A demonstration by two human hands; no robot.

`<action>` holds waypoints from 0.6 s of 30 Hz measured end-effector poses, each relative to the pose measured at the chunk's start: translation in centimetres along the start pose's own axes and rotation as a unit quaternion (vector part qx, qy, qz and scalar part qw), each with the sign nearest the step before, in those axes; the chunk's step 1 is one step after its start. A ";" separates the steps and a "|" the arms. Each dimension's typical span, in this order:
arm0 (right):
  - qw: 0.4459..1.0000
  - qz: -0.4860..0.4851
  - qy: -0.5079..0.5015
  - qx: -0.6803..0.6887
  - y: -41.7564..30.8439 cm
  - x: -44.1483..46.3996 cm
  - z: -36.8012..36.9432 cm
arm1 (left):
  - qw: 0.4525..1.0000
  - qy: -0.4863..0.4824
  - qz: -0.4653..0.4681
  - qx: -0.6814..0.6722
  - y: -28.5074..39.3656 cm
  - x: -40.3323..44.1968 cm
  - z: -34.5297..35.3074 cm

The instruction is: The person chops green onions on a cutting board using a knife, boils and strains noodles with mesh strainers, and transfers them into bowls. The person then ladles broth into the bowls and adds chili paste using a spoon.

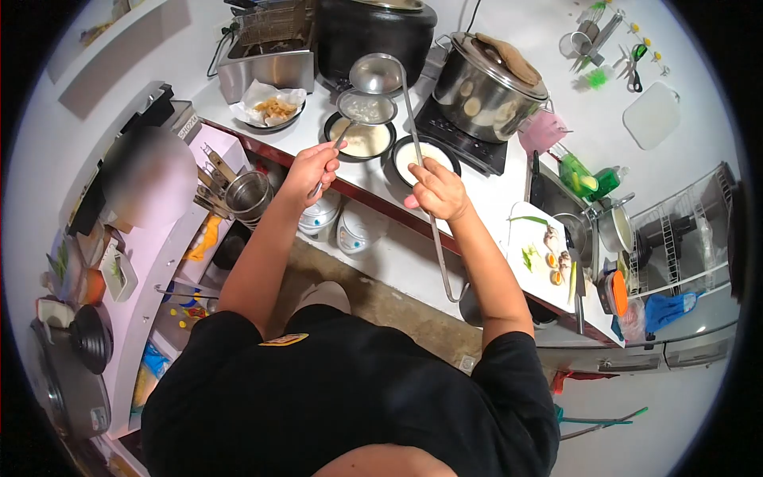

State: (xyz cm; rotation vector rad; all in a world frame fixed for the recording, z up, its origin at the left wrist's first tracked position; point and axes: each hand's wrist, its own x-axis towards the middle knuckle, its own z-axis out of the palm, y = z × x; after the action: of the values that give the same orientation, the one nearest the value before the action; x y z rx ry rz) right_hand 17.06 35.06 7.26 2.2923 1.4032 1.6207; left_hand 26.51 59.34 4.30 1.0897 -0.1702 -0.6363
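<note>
My left hand [318, 169] is closed round the handle of a small round strainer [367, 108], whose mesh holds some pale bits over a black bowl of whitish soup [367, 141]. In my right hand [439, 189] is the long metal handle of a ladle [377, 75]. The ladle's bowl hangs just beyond the strainer, its hooked handle end reaching back past the counter edge. Below my right hand a second black bowl [391, 169] holds a whitish liquid. Whether the strainer and ladle touch, I cannot tell.
A lidded steel pot [493, 91] with a cloth on top stands on a black cooker [457, 135]. Behind are a black soup warmer [369, 36] and a fryer [266, 67]. Fried pieces [274, 110] sit on paper. At right lies a cutting board [534, 266] with halved eggs.
</note>
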 end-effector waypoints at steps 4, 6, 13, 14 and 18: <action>0.991 0.112 0.058 0.039 0.7 -0.4 0.9 | 1.000 -0.007 0.002 0.000 1.1 -0.2 -0.5; 0.921 0.267 0.275 0.075 1.3 -1.7 3.2 | 1.000 0.012 -0.007 0.014 1.4 0.0 -0.9; 0.471 0.601 0.619 0.183 1.5 0.7 -0.1 | 0.995 0.045 -0.031 0.082 0.1 2.4 -4.0; 0.476 0.582 0.632 0.187 0.4 0.6 -0.7 | 0.994 0.075 -0.046 0.060 -0.6 3.2 -4.8; 0.410 0.632 0.651 0.093 -3.6 0.6 -5.8 | 0.991 0.071 -0.082 0.078 -1.0 4.4 -6.1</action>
State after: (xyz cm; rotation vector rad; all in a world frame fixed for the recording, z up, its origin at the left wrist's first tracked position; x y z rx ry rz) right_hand 10.31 34.97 8.77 1.5724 -1.4632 4.1232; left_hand 32.26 61.28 -0.17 1.3057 -0.0059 -0.6983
